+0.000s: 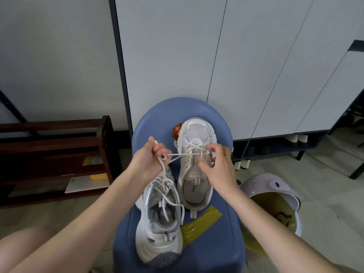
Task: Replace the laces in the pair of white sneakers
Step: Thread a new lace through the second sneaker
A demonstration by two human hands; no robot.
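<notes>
Head view: two white sneakers rest on a blue stool. The far sneaker is partly laced; the near sneaker lies beside it, laces loose. Left hand grips the white lace, drawn taut. Right hand pinches the lace at the far sneaker's eyelets. Yellow tape lies on the stool

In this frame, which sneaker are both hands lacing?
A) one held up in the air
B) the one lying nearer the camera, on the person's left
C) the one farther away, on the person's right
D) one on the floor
C: the left hand pinches the lace running to the farther sneaker on the blue stool, where the right hand works the eyelets.
</notes>
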